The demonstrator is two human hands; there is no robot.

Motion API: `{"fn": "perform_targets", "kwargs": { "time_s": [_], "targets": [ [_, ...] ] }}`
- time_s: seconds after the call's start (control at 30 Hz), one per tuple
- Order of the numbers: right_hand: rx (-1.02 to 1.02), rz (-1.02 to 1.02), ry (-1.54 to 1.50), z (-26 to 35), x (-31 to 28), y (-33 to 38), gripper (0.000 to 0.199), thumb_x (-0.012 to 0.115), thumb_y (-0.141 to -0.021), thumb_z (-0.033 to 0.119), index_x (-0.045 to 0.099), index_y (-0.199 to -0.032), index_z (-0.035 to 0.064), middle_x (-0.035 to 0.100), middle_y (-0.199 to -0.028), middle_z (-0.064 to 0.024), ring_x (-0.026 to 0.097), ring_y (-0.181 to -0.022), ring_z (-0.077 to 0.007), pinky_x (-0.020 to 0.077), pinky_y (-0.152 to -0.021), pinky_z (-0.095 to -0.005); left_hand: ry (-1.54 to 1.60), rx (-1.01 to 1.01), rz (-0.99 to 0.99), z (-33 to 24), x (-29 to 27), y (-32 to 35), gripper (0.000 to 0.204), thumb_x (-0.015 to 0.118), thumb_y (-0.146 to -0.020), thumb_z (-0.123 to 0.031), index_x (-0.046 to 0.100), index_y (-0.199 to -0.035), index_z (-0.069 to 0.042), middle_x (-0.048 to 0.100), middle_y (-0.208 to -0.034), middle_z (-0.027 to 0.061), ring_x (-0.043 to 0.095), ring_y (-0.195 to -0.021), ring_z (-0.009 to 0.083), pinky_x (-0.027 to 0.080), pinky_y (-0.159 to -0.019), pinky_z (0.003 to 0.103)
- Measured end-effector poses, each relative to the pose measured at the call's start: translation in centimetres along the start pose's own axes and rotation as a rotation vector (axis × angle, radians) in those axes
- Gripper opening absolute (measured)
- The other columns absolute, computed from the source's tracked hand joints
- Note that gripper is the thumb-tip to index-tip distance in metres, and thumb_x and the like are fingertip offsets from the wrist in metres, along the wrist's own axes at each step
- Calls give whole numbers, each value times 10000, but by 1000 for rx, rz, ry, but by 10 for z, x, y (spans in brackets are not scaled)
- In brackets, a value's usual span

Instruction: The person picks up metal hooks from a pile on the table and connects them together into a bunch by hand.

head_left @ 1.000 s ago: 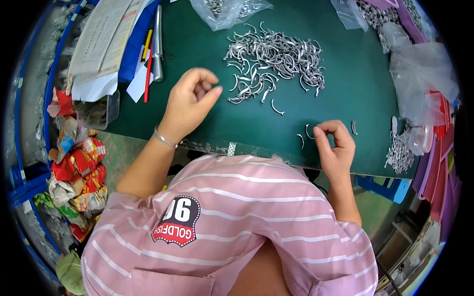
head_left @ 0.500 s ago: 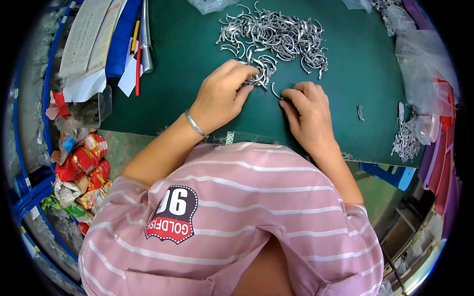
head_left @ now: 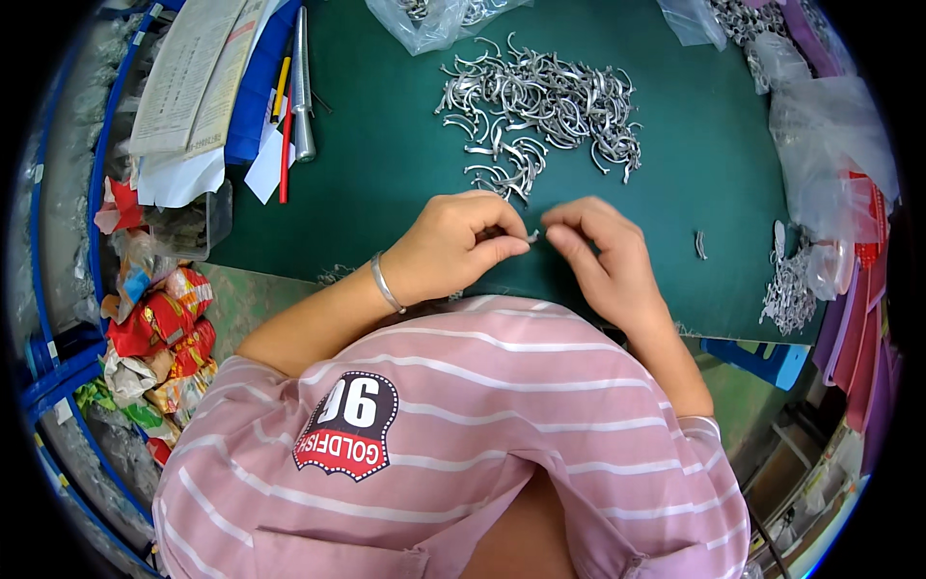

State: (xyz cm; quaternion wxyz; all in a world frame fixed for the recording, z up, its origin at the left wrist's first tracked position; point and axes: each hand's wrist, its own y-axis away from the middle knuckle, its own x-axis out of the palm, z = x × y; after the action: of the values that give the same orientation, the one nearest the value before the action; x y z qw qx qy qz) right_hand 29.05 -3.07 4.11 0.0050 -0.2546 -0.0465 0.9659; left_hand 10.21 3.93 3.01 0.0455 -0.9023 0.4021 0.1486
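My left hand (head_left: 463,241), with a silver bangle (head_left: 388,284) at its wrist, pinches a small silvery curved metal piece (head_left: 532,235) between thumb and fingertips near the table's front edge. Most of that piece is hidden by the fingers. Just to the right is my right hand (head_left: 603,251), thumb and fingers apart; its fingers are slightly blurred and I see nothing in them. Beyond both hands lies a large heap of curved metal pieces (head_left: 550,96), with a smaller cluster (head_left: 516,166) at its near side.
Green tabletop (head_left: 386,125). On the left are papers (head_left: 193,87), a red pen (head_left: 285,159), a tapered metal rod (head_left: 303,96) and a clear bin (head_left: 217,222). On the right lie a few loose pieces (head_left: 700,245), a small metal pile (head_left: 791,294) and plastic bags (head_left: 830,145).
Both hands have drawn back from the metal cluster toward me. The curved piece at my right fingertips is no longer seen there; a piece now shows in my left fingertips. The view has shifted slightly.
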Motion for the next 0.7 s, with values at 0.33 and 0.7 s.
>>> {"fn": "perform_targets", "kwargs": {
  "time_s": [0.33,0.7],
  "targets": [
    [-40,-93,548,-15,16,-48,99,585,-775,126,571,-754,31,568,-777,-127,586,-699,-317,481,-611,-408,436,-158,-227,0,0,-3,80,622,-785,34,586,-857,28,564,-897,51,554,-736,95,471,-642,210],
    [129,-178,-52,-7,0,-13,101,640,-755,-17,614,-848,14,603,-766,-82,600,-731,-158,479,-660,-243,413,-192,-247,4,-1,-5,136,620,-809,-15,600,-938,21,601,-843,31,564,-744,81,480,-685,210]
  ]
}}
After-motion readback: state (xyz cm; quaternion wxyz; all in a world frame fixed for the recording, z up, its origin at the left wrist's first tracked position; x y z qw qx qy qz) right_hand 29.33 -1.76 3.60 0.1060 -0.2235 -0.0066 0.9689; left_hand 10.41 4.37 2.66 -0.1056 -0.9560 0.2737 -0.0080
